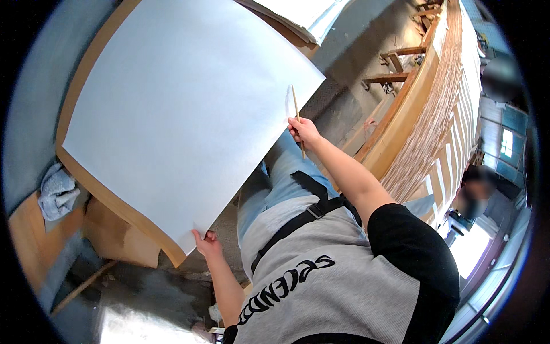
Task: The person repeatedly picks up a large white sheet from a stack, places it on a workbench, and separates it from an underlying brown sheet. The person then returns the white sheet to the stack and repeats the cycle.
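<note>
A large white sheet (189, 109) lies over a brown board (114, 206), whose edge shows along the left and near side. My left hand (208, 243) is closed on the sheet's near corner, thumb on top and fingers curled beneath. At the sheet's right edge, my right hand (305, 132) is closed round a thin wooden stick (296, 102). The stick points away from me, its far part over the sheet and its near end sticking out below the fist. Whether the right fingers also pinch the sheet's edge, I cannot tell.
More white sheets (303, 17) are stacked at the far top. To the right stretches a long striped bundle (432, 103) beside a wooden beam and frame (395, 129). A grey cloth (57, 192) and brown board pieces (123, 238) lie at left. Another person (474, 189) is at far right.
</note>
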{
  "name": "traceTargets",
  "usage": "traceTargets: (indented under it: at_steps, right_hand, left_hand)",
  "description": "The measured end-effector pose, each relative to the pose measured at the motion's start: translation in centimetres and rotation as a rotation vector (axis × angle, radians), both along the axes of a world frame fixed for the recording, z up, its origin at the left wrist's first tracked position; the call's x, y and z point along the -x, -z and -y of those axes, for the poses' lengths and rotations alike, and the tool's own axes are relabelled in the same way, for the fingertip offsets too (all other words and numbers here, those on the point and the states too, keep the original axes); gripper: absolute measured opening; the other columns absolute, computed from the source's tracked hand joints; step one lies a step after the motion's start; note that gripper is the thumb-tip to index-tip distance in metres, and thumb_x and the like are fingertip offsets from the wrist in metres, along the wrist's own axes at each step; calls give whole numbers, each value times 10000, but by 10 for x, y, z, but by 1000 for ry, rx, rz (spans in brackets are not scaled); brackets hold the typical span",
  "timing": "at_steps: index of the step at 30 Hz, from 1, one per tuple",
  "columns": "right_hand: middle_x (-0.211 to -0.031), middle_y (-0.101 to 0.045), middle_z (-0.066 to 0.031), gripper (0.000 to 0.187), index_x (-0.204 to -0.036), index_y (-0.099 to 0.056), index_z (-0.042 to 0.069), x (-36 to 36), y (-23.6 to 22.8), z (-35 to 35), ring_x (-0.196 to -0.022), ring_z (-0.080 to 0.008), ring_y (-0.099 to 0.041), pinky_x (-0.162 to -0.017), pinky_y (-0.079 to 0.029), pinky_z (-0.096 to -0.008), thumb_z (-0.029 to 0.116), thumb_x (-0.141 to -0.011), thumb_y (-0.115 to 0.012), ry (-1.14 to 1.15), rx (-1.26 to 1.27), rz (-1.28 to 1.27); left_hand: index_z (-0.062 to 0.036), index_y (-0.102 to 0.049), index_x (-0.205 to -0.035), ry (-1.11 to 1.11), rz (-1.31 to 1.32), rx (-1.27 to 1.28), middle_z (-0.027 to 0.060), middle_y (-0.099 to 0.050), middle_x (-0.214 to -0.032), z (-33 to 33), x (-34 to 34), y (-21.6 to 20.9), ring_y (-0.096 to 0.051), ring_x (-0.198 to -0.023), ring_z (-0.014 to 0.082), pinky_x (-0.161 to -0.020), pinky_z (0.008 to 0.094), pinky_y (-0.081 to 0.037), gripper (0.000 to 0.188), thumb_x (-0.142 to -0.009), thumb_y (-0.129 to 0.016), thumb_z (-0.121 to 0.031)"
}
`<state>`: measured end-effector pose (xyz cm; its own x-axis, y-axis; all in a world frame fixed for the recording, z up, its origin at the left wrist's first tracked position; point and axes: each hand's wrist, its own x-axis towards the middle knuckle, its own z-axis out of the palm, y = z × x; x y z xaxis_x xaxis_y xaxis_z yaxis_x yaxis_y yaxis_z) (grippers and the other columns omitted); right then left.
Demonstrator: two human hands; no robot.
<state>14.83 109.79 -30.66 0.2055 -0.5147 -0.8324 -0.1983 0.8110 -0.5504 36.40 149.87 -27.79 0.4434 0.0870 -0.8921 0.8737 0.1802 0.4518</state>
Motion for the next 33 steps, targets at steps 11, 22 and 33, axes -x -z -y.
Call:
traceTargets:
  at_steps: [11,22,33]
  right_hand:
    - [-582,-527,3,352,-675,-547,62,-1,-28,23,-444,-46,-430,-385,-296,-170,380,-812,-606,-206,-34,81]
    - [-549,-539,-33,350,-624,-573,17,16,-145,129,-494,-103,-492,-473,-401,-245,298,-831,-544,-253,379,270]
    - [-780,-636,-106,304,-853,-608,-5,229,-328,292,-666,-160,-630,-436,-454,-268,255,-850,-451,-55,547,485]
  left_hand:
    - [-77,-515,-860,48,45,-160,7,-326,-505,11,-26,-74,-269,-400,127,-387,262,-240,264,-886,-471,-336]
    - [-23,-527,-938,399,959,-93,53,-490,-725,223,-117,-283,-433,-560,142,-471,258,-342,285,-863,-495,-296]
    - [0,-511,-1054,465,1587,762,133,-505,-990,625,1,-456,-499,-835,213,-640,316,-437,337,-838,-554,-255]
